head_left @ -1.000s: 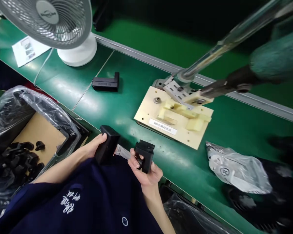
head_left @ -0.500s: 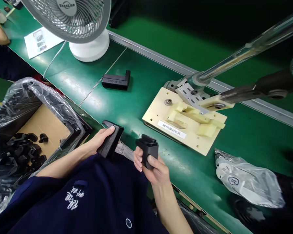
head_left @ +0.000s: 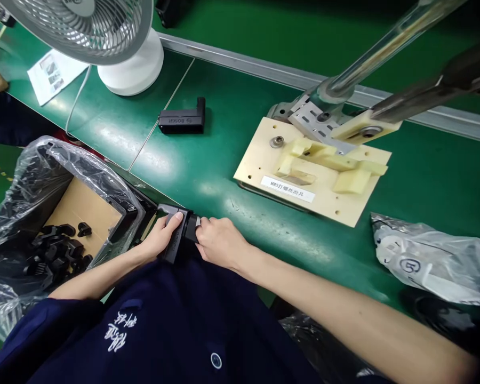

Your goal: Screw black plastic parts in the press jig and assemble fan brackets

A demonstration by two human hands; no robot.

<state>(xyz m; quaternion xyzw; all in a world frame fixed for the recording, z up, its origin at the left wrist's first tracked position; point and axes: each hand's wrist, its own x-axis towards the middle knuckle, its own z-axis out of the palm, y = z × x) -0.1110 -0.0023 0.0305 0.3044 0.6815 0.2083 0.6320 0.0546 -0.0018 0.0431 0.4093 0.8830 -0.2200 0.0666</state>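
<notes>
Currently, the hands are meeting just off the near edge of the green workbench [head_left: 212, 173]: the left hand [head_left: 158, 237] is clamping a black plastic housing [head_left: 173, 244], thumb on top, and the right hand [head_left: 220, 241] is gripping a smaller black part [head_left: 191, 228] against its side. Toward the far edge, an L-shaped BOSCH housing [head_left: 182, 122] is lying below the electric fan [head_left: 134, 74]. Farther right, a cream MM3-labelled jig [head_left: 256, 152] is sitting near that edge.
</notes>
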